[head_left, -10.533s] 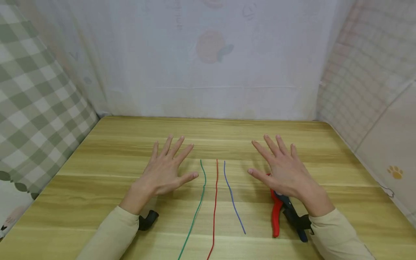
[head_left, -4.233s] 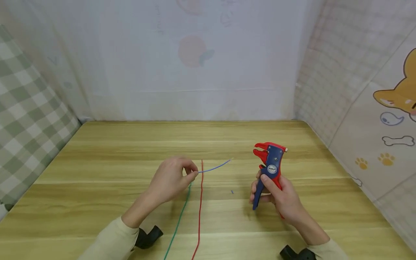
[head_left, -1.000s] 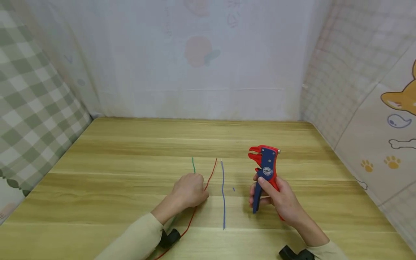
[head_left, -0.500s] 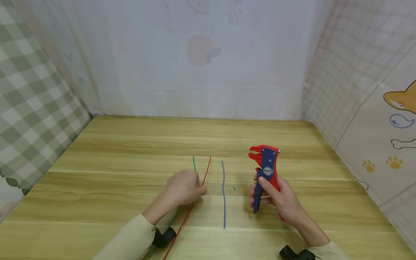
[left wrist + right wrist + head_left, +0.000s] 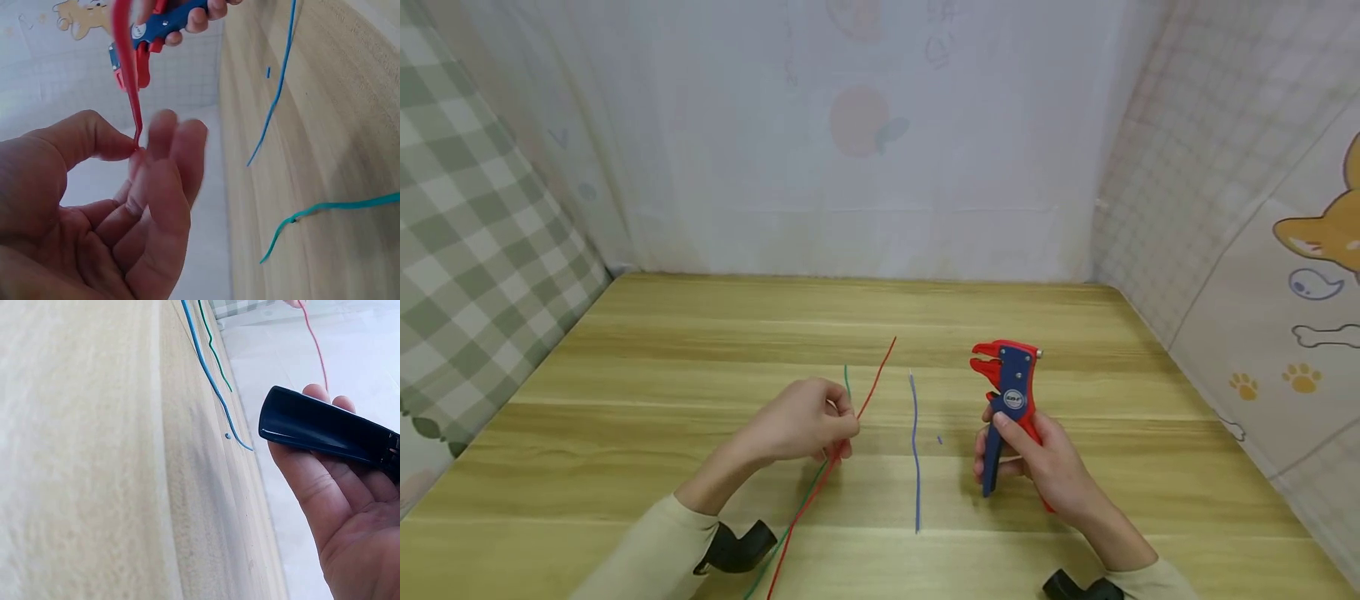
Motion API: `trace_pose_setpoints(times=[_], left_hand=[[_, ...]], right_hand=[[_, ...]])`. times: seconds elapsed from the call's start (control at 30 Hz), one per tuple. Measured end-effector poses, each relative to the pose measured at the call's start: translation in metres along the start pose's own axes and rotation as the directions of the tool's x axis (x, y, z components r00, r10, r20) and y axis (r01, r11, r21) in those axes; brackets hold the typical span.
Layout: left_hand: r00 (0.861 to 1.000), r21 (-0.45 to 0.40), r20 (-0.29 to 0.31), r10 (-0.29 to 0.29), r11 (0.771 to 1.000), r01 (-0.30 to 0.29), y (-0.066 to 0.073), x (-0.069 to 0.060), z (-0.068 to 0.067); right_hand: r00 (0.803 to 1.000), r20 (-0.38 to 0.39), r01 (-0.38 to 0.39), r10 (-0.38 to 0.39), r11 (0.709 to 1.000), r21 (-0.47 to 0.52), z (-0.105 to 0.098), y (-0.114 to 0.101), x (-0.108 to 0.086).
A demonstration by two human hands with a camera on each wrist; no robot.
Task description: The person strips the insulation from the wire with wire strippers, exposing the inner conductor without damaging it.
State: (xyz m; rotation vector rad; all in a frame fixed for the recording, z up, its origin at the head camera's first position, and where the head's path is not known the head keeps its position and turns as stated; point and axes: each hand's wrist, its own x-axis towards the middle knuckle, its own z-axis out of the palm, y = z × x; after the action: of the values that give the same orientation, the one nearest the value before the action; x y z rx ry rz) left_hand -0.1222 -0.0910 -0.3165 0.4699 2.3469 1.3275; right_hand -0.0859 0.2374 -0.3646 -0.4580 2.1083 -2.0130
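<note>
The left hand [image 5: 801,421] pinches the red wire [image 5: 127,56], apparently above the green wire [image 5: 337,205]; the right hand [image 5: 1058,467] grips the pliers [image 5: 1015,387]. 1 blue wire [image 5: 915,454] lies between the hands.

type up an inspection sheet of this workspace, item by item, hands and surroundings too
Surface: light-brown wood-grain tabletop
Job's things: thin red plastic-looking wire, held; long thin green wire and shorter thin blue wire, lying on the tabletop; red-and-dark-blue pistol-shaped wire stripper, held
Clutter: tiny blue scrap, right of the blue wire
Hands: bare left hand pinches the red wire; bare right hand grips the wire stripper's handles
Cables: nothing seen besides the wires
Surroundings: pale printed cloth behind; green-and-white checked cloth at left
</note>
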Motion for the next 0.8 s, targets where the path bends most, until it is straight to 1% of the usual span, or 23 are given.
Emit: trace_pose_setpoints(times=[0.07,0.13,0.27,0.37,0.43,0.53,0.6,0.67,0.8], left_hand=[[1.000,-0.052,0.028,0.003,0.999,-0.002,0.002,-0.003,-0.005],[0.999,-0.063,0.040,0.016,0.998,-0.013,0.005,-0.005,-0.009],[0.997,-0.005,0.039,0.063,0.998,-0.063,0.014,-0.010,-0.018],[0.994,0.041,0.044,0.100,0.994,-0.102,0.020,-0.014,-0.023],[0.992,0.063,0.049,0.115,0.991,-0.118,0.024,-0.016,-0.026],[0.991,0.081,0.046,0.123,0.989,-0.126,0.027,-0.017,-0.030],[0.991,0.090,0.039,0.126,0.988,-0.129,0.026,-0.016,-0.032],[0.990,0.110,0.027,0.138,0.984,-0.140,0.023,-0.015,-0.033],[0.984,0.203,-0.026,0.178,0.964,-0.169,0.010,-0.011,-0.029]], right_hand=[[1.000,-0.004,-0.006,0.006,1.000,0.003,0.001,0.000,0.000],[1.000,-0.012,-0.015,0.015,1.000,-0.001,0.001,0.000,-0.001],[0.999,-0.019,-0.035,0.035,0.999,-0.017,0.002,-0.002,0.000],[0.998,-0.025,-0.051,0.051,0.998,-0.019,0.002,-0.004,0.000],[0.998,-0.023,-0.051,0.051,0.999,-0.016,0.001,-0.004,0.000],[0.999,-0.017,-0.043,0.043,0.999,-0.010,0.000,-0.003,0.000],[0.999,-0.013,-0.036,0.036,0.999,-0.009,0.000,-0.002,0.000],[0.999,-0.012,-0.039,0.039,0.999,-0.004,0.001,-0.001,0.000],[0.999,-0.003,-0.048,0.048,0.999,0.000,0.003,0.001,0.000]])
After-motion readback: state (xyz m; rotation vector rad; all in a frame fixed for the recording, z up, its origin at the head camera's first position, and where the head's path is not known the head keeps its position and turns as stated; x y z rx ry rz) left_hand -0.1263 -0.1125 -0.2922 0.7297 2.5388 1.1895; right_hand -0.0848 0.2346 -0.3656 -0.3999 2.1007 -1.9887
